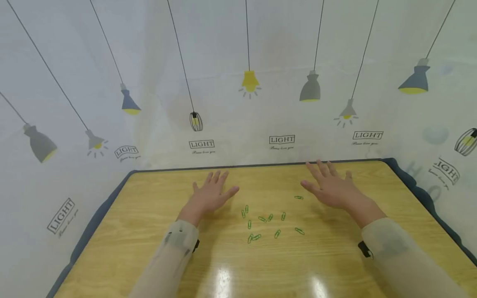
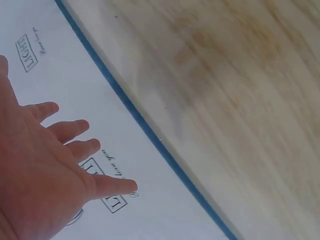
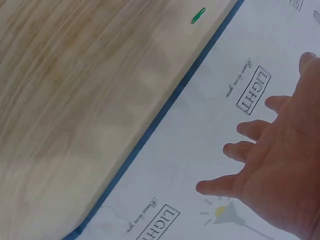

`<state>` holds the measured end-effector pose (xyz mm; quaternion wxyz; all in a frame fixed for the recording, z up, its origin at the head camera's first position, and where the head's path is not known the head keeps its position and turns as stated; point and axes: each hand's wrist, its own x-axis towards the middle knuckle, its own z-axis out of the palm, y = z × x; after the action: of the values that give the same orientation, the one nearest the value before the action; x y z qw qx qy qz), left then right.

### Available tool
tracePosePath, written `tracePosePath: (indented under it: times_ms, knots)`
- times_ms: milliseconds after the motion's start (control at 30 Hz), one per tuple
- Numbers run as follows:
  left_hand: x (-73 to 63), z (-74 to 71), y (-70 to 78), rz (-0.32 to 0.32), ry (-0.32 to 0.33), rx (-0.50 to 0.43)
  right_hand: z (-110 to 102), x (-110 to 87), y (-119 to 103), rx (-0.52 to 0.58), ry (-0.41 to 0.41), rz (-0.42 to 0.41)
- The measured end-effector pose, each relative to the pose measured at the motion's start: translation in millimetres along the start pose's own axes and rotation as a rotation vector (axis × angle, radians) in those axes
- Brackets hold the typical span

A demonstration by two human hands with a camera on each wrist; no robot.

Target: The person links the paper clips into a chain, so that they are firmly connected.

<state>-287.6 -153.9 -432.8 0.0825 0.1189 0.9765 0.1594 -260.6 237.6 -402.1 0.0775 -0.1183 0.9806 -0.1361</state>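
Observation:
Several green paper clips lie scattered over the middle of the wooden table. To their left is my left hand, fingers spread and holding nothing. My right hand, also spread and bare, is at the right, its thumb close to a single paper clip that lies farther back than the others. The left wrist view has the left palm with fingers apart and no clip in sight. In the right wrist view, one green clip shows near the table's edge, away from the right palm.
Behind the table rises a white sheet printed with hanging lamps and the word LIGHT; it also covers both sides. A dark blue edging runs round the tabletop. Light reflections shine on the near part of the table.

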Motion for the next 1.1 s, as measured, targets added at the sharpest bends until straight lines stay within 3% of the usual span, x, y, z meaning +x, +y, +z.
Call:
tracePosePath:
  times_ms: [433, 767, 900, 1100]
  knots:
    - [-29.6, -9.2, 9.3, 0.108, -0.058, -0.005, -2, -20.1, -32, -0.059, 0.01, -0.159]
    - [-48.9, -7.1, 18.9, 0.139, -0.091, -0.058, 5, -30.6, -40, -0.013, 0.012, -0.209]
    - [-53.3, -5.4, 21.3, 0.179, -0.106, -0.101, 9, -33.4, -42, 0.005, -0.028, -0.218]
    - [-57.2, -1.1, 22.2, 0.229, -0.137, -0.094, 16, -35.7, -43, 0.019, -0.082, -0.216]
